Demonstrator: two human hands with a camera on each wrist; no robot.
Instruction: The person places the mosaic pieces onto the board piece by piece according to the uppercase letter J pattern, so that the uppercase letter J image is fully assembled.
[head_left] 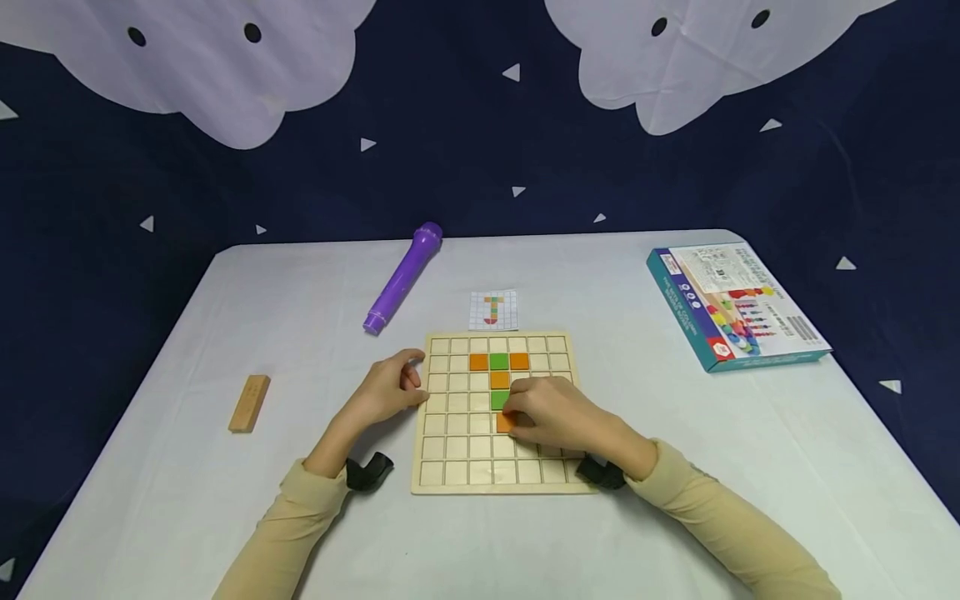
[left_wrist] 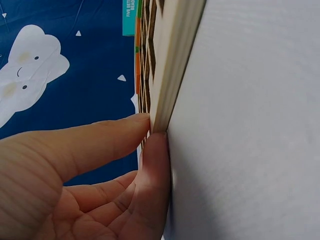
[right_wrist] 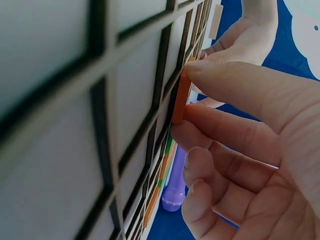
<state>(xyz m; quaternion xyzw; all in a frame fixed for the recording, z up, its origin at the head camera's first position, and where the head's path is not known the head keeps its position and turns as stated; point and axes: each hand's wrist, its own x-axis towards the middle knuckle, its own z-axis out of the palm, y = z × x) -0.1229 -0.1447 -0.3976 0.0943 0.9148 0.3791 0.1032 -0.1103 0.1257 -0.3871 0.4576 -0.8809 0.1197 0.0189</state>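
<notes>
My left hand (head_left: pixel 382 390) holds the left edge of a wooden grid board (head_left: pixel 442 425), its thumb and a finger at the rim in the left wrist view. Over the board, my right hand (head_left: pixel 558 412) pinches an orange square tile (right_wrist: pixel 182 97) between thumb and fingers, right at a cell below a green tile (head_left: pixel 499 401). Further up this column are an orange tile (head_left: pixel 499 380) and another green tile (head_left: pixel 498 362), the latter flanked by two orange tiles. The right hand covers part of the board's right side.
A small pattern card (head_left: pixel 493 311) lies just beyond the board. Behind it to the left is a purple tube (head_left: pixel 405 277). A wooden block (head_left: pixel 249 404) lies at the left, and a flat teal game box (head_left: pixel 738 304) at the back right. A dark patterned cloth hangs behind the table.
</notes>
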